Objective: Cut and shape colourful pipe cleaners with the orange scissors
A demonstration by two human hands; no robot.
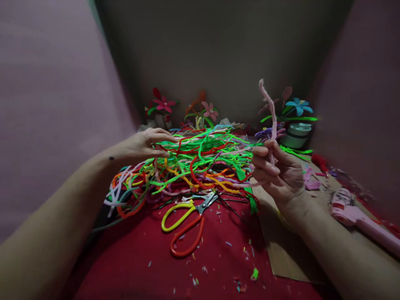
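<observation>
A pale pink pipe cleaner (274, 118) stands up bent from my right hand (278, 171), pinched between thumb and fingers. My left hand (153, 143) is at the left end of a heap of pipe cleaners (203, 154), its thumb and fingers apart around the near strands. Mostly green, the heap also has red, orange, pink and white strands. In front of it lie scissors (200, 212) with one yellow and one red handle, blades slightly apart.
Pipe-cleaner flowers in red (164, 104), pink (210, 110) and blue (299, 106) stand at the back. A lidded pale container (295, 134) is at right. A cardboard sheet (281, 254) and a pink glue gun (353, 212) lie right. Scraps dot the red cloth (134, 258).
</observation>
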